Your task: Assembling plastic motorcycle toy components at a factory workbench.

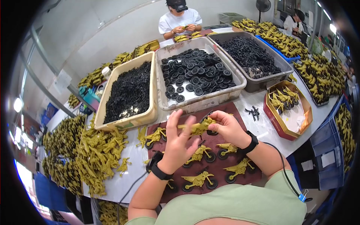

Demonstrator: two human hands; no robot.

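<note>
Between finger and thumb, my right hand (228, 129) grips a yellow toy motorcycle (197, 130) with a black part at its front end. My left hand (180, 139) is beside it with fingers spread, a little blurred; its fingers pass in front of the toy's left end. Whether they touch it I cannot tell. Below both hands, a dark red mat (221, 173) carries several yellow toy motorcycles with black wheels, among them one toy motorcycle (198, 180) near my body. A few small black parts (253, 112) lie on the white table right of the mat.
Beyond the mat stand a cream bin (154, 86) of small black parts, a grey bin (240, 83) of black wheels and a darker bin (262, 83) of black parts. Yellow bodies (99, 157) are heaped left, an octagonal box (270, 114) sits right. A co-worker (180, 20) works opposite.
</note>
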